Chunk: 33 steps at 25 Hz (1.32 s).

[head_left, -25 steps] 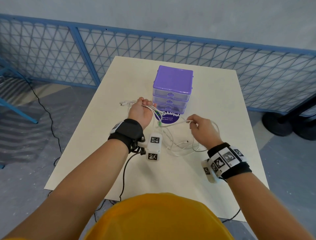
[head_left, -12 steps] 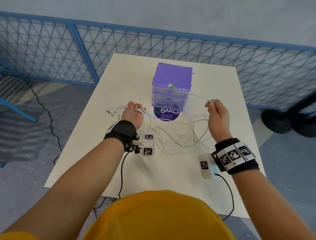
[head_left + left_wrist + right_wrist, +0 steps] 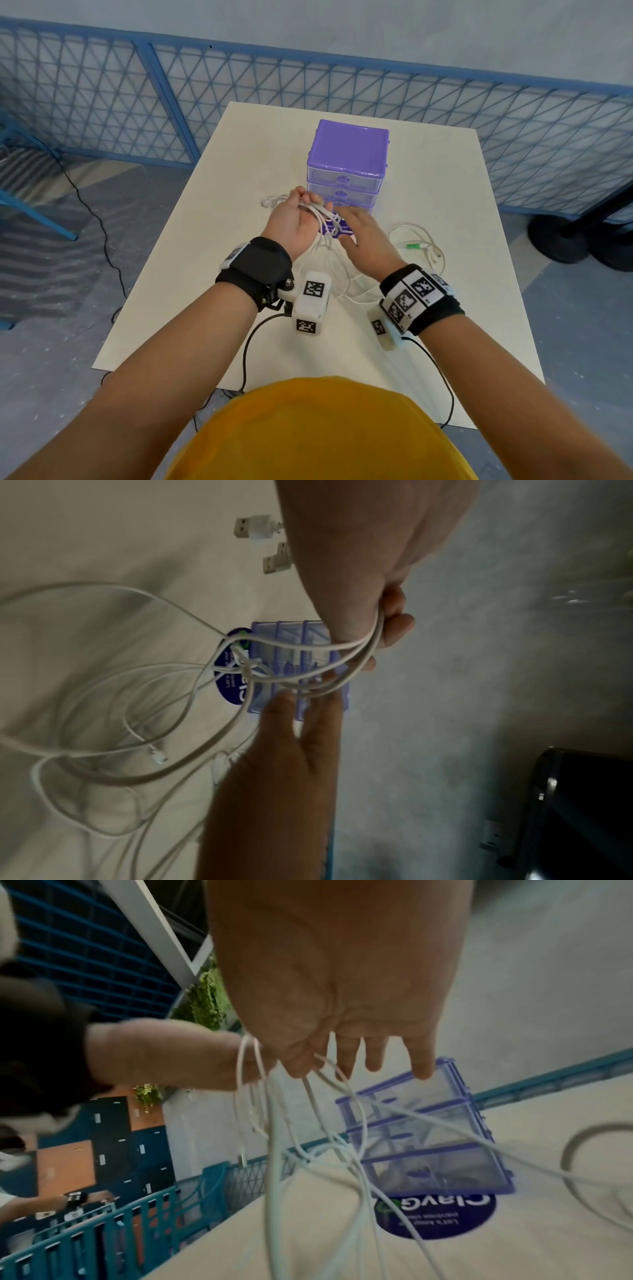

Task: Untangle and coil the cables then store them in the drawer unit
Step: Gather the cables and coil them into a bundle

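My left hand (image 3: 303, 209) grips a bundle of white cables (image 3: 320, 219) just in front of the purple drawer unit (image 3: 347, 161), whose three drawers are closed. In the left wrist view its fingers (image 3: 390, 623) curl round several strands (image 3: 342, 666), and two USB plugs (image 3: 255, 528) stick out behind the hand. My right hand (image 3: 352, 222) is open, with straight fingers (image 3: 373, 1056) reaching into the strands (image 3: 274, 1150) beside the left hand. Loose loops (image 3: 349, 287) hang down to the table. One cable end with a green tag (image 3: 413, 246) lies on the table to the right.
The white table (image 3: 239, 164) has a round purple sticker (image 3: 435, 1215) in front of the drawer unit (image 3: 428, 1137). A blue mesh fence (image 3: 102, 96) runs behind the table. Black cords from the wrist cameras hang off the near table edge (image 3: 250, 342).
My right hand has let go of the cable end it had pulled up and to the right. That end now lies on the table, and the hand is back beside the left hand.
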{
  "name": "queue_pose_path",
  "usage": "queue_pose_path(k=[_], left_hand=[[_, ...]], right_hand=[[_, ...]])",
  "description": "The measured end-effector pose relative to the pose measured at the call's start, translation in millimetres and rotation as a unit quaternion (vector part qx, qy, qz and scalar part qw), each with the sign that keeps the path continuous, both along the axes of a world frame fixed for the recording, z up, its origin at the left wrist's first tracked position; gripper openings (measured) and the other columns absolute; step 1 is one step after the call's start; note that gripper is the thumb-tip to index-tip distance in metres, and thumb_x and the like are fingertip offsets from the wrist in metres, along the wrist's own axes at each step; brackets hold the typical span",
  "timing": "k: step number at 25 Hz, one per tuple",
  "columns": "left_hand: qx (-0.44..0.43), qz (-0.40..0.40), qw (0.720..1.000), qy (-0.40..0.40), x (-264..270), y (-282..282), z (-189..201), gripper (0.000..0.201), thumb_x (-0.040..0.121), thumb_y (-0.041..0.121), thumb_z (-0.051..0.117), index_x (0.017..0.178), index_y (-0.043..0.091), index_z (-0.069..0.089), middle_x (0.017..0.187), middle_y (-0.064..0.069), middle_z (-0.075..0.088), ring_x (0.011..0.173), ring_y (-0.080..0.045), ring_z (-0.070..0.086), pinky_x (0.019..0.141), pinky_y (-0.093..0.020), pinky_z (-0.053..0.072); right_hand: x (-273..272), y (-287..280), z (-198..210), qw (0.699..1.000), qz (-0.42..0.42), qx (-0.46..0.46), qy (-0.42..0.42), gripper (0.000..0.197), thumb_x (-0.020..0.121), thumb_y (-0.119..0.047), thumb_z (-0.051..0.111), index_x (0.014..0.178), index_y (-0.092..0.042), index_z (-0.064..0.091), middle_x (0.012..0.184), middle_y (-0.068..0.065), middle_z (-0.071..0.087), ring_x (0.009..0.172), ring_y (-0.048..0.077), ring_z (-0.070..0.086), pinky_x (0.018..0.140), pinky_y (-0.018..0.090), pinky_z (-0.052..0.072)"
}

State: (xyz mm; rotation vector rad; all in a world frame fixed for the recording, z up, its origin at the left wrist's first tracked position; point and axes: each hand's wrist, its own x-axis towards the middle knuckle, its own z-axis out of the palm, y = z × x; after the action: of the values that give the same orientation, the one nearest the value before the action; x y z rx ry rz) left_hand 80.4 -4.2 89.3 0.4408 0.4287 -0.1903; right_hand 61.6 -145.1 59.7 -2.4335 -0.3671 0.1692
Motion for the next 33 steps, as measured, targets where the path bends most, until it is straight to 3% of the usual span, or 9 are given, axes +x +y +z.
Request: queue_pose_path(k=[3, 7, 9, 12, 15, 18, 27, 31, 33], left_hand=[[0.004, -0.019, 1.000, -0.021, 7, 6, 13, 0.040, 0.102, 0.027, 0.021, 0.069, 0.016, 0.041, 0.041, 0.005, 0.043, 0.041, -0.008, 0.047, 0.071, -0.026, 0.040], [0.037, -0.046, 0.998, -0.018, 12, 23, 9, 0.043, 0.101, 0.038, 0.018, 0.070, 0.021, 0.043, 0.044, 0.006, 0.046, 0.050, -0.012, 0.047, 0.069, -0.029, 0.037], [0.056, -0.068, 0.996, -0.001, 8, 21, 1, 0.046, 0.099, 0.046, 0.017, 0.074, 0.022, 0.048, 0.044, 0.006, 0.046, 0.051, -0.013, 0.048, 0.071, -0.029, 0.040], [0.012, -0.065, 0.998, 0.006, 0, 11, -5, 0.051, 0.099, 0.046, 0.018, 0.070, 0.015, 0.045, 0.038, 0.005, 0.042, 0.037, -0.009, 0.046, 0.067, -0.026, 0.047], [-0.017, -0.042, 0.999, 0.003, 6, 14, -2, 0.049, 0.101, 0.038, 0.021, 0.062, 0.013, 0.037, 0.036, 0.005, 0.038, 0.030, -0.007, 0.039, 0.049, -0.020, 0.051], [0.030, -0.019, 0.999, 0.005, 19, 28, 3, 0.045, 0.102, 0.034, 0.020, 0.063, 0.016, 0.034, 0.034, 0.004, 0.034, 0.024, -0.007, 0.026, 0.032, -0.014, 0.025], [0.041, 0.006, 0.999, 0.012, 26, 36, 9, 0.046, 0.102, 0.035, 0.019, 0.061, 0.017, 0.032, 0.032, 0.004, 0.031, 0.022, -0.008, 0.023, 0.029, -0.015, 0.019], [0.020, 0.012, 1.000, 0.010, 21, 30, 2, 0.046, 0.102, 0.033, 0.019, 0.061, 0.016, 0.032, 0.032, 0.004, 0.032, 0.022, -0.007, 0.024, 0.027, -0.017, 0.021], [0.007, 0.031, 0.999, 0.008, 20, 29, 2, 0.041, 0.101, 0.022, 0.023, 0.062, 0.015, 0.033, 0.036, 0.005, 0.034, 0.025, -0.008, 0.027, 0.031, -0.017, 0.025]], right_hand=[[9, -3, -9, 0.998, -0.043, 0.048, 0.002, 0.019, 0.090, -0.015, 0.046, 0.106, -0.011, 0.055, 0.109, 0.015, 0.062, 0.099, 0.033, 0.056, 0.095, 0.049, 0.043], [13, -19, -4, 0.993, -0.061, 0.097, 0.012, 0.012, 0.091, -0.013, 0.046, 0.092, -0.006, 0.056, 0.087, 0.013, 0.060, 0.082, 0.029, 0.055, 0.079, 0.025, 0.045], [15, -18, 4, 0.987, -0.071, 0.147, 0.002, 0.009, 0.090, -0.009, 0.045, 0.083, -0.012, 0.051, 0.075, 0.007, 0.055, 0.071, 0.021, 0.050, 0.062, 0.013, 0.039], [18, -12, 12, 0.981, -0.069, 0.181, -0.018, 0.014, 0.088, -0.006, 0.046, 0.078, -0.017, 0.048, 0.062, -0.007, 0.048, 0.055, 0.003, 0.043, 0.053, 0.011, 0.035], [15, -17, 12, 0.984, -0.052, 0.172, -0.006, 0.013, 0.087, -0.009, 0.052, 0.076, -0.016, 0.050, 0.060, -0.003, 0.047, 0.053, 0.003, 0.040, 0.052, 0.009, 0.034], [11, -27, 6, 0.991, -0.035, 0.126, 0.025, 0.012, 0.084, -0.014, 0.059, 0.073, -0.014, 0.054, 0.055, -0.003, 0.044, 0.048, 0.003, 0.040, 0.050, 0.009, 0.034], [19, -62, 5, 0.986, -0.134, 0.102, 0.006, 0.015, 0.076, -0.008, 0.065, 0.065, -0.014, 0.057, 0.052, -0.001, 0.047, 0.043, 0.000, 0.044, 0.049, 0.008, 0.034], [18, -60, 16, 0.967, -0.095, 0.209, 0.110, 0.026, 0.076, 0.004, 0.056, 0.064, -0.018, 0.059, 0.059, 0.004, 0.052, 0.051, 0.007, 0.046, 0.058, 0.024, 0.038], [14, -56, 14, 0.978, -0.065, 0.172, 0.098, 0.020, 0.080, 0.000, 0.055, 0.071, -0.017, 0.060, 0.065, 0.004, 0.055, 0.062, 0.017, 0.050, 0.064, 0.029, 0.040]])
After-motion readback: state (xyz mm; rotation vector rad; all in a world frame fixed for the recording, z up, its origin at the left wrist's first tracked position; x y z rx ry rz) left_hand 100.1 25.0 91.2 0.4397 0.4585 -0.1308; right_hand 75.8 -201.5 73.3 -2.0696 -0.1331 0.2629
